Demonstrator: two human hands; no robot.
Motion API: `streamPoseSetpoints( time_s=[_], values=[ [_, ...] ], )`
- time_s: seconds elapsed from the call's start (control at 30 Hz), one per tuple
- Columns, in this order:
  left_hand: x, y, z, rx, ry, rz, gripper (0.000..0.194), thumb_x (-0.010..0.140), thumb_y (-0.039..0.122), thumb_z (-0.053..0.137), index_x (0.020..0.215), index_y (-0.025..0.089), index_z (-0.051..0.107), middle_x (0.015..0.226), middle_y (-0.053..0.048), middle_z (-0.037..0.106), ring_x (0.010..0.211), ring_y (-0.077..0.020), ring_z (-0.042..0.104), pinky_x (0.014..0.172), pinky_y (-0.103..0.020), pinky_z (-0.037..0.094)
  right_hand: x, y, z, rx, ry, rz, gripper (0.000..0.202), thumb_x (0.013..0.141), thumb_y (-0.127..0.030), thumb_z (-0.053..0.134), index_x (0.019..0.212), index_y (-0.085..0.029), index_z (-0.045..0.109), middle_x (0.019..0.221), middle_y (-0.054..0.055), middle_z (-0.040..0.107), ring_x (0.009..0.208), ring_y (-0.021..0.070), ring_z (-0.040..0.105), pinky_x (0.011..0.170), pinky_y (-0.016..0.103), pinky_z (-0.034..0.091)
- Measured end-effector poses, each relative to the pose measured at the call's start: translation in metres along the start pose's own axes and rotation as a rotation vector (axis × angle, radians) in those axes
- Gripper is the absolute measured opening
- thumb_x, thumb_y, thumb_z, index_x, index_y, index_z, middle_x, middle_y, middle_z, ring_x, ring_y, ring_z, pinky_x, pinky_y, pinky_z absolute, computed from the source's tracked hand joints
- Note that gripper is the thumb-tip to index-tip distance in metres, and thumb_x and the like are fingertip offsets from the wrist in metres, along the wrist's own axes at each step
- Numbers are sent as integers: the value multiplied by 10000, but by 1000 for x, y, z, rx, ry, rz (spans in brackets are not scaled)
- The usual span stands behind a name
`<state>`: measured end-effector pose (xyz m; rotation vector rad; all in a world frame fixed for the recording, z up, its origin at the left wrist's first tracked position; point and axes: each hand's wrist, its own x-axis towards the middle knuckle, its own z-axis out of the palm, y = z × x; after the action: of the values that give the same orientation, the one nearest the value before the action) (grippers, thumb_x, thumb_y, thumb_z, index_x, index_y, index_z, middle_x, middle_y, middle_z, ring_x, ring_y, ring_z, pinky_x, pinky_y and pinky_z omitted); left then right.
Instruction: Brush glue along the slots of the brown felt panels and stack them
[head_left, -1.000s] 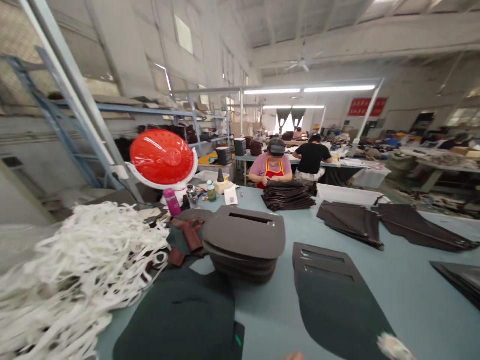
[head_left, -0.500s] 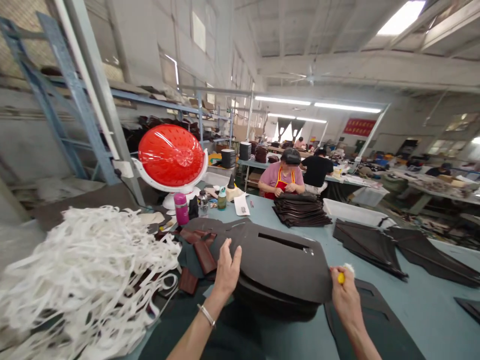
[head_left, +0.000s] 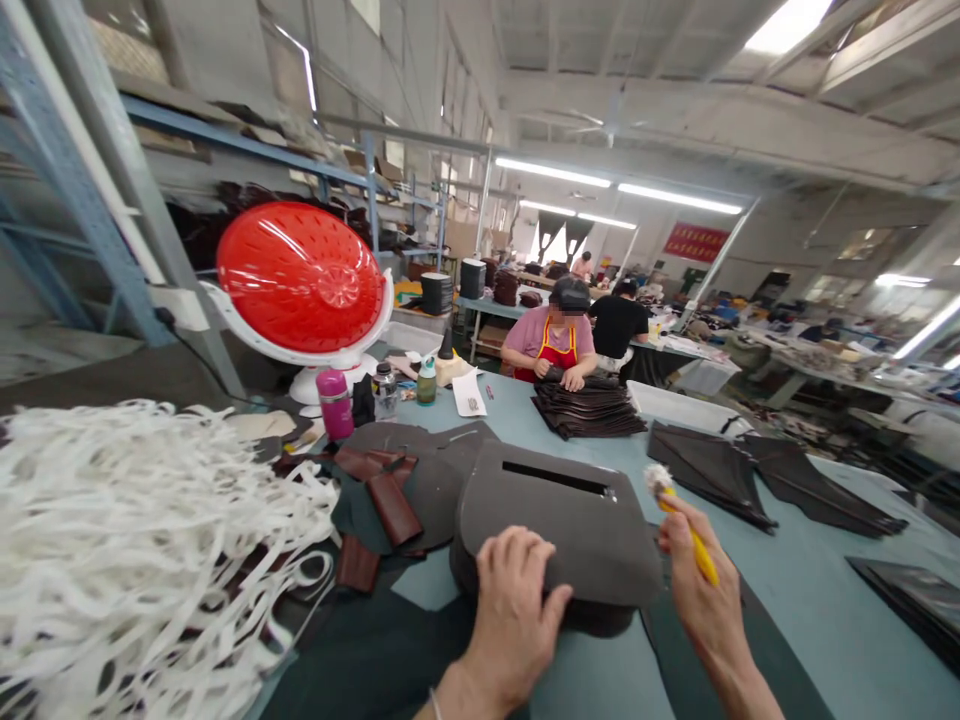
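Note:
A thick stack of dark grey panels (head_left: 547, 515) with rounded corners lies on the table in front of me. Its top panel has a long slot (head_left: 559, 479) near the far edge and a small shiny spot at the slot's right end. My left hand (head_left: 517, 590) rests on the near edge of the stack, fingers spread over the top. To the right of the stack, my right hand (head_left: 701, 575) grips a brush (head_left: 705, 556) with a yellow handle and whitish bristles pointing up and away. Under my right forearm lies a dark flat sheet (head_left: 772, 640).
White strips (head_left: 150, 540) heap up on the left, beside brown leather pieces (head_left: 394, 508). A red-and-white heater-like device (head_left: 300, 280), a pink flask (head_left: 334, 403) and bottles stand behind. Across the table, a person in a red apron handles a dark stack (head_left: 589, 408). More dark pieces (head_left: 709, 470) lie right.
My left hand has moved from the stack's left side to its near edge. My right hand has left the right edge, with the brush now raised. The top panel sits more squarely, and the view has shifted.

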<state>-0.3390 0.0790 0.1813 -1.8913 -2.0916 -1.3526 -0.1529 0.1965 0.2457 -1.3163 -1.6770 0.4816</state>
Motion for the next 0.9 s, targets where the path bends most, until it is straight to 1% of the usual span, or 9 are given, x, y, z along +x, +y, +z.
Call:
streamPoseSetpoints(
  time_s=[0.1,0.2,0.37,0.43,0.57,0.63,0.7,0.77,0.9],
  values=[
    [-13,15,23,13,-50,85,390,789,378,610,1156,268,536,1198,-40,547,1201,-242,430,1048,-470,335,-6,-40,24,288,-182,-16,417,844,-534,493,1048,-187,604,717,14,595,604,147,553,577,258,459],
    [-19,11,46,76,-12,83,363,787,300,605,1143,266,545,1189,-39,549,1191,-238,434,1039,-468,346,-16,-73,60,450,-422,20,313,790,-449,609,943,-176,614,562,-39,518,482,107,471,468,217,392],
    [-18,0,57,136,90,86,368,765,254,598,1132,263,569,1066,-48,592,1035,-247,505,925,-462,430,-20,-93,119,467,-733,17,201,734,-372,632,791,-179,628,503,-62,489,414,81,428,405,192,325],
    [-17,0,56,137,91,97,343,767,267,605,1108,256,583,1070,-45,594,1037,-241,508,934,-446,429,-9,-94,141,426,-706,-28,195,737,-371,608,787,-184,638,495,-60,511,409,89,456,418,198,349],
    [-18,2,55,96,106,97,322,815,261,567,1137,262,573,1132,-30,580,1121,-205,487,1008,-400,386,23,-96,179,316,-359,-71,254,761,-411,552,831,-190,657,505,-42,573,453,124,556,505,222,428],
    [-18,1,57,68,115,69,312,841,250,536,1150,283,567,1137,-15,585,1134,-190,486,1025,-392,366,36,-93,188,272,-303,-67,276,764,-427,544,835,-190,665,500,-34,592,463,138,583,541,231,448],
    [-19,0,59,52,124,61,294,854,239,515,1138,285,576,1128,-14,596,1141,-191,489,1028,-401,355,47,-83,185,224,-292,-50,294,765,-442,541,818,-186,674,486,-24,602,470,153,599,567,242,455],
    [-18,0,60,48,132,69,277,852,226,511,1113,280,589,1118,-19,604,1148,-198,491,1024,-410,352,58,-62,164,140,-225,-14,319,771,-456,526,792,-180,685,478,-7,611,499,173,618,603,259,456],
    [-16,5,53,40,124,64,266,842,207,526,1086,281,601,1108,-21,607,1145,-194,500,1017,-410,348,79,-1,86,-100,18,127,363,762,-470,501,717,-169,700,475,24,617,566,215,634,645,295,436]
  ],
)
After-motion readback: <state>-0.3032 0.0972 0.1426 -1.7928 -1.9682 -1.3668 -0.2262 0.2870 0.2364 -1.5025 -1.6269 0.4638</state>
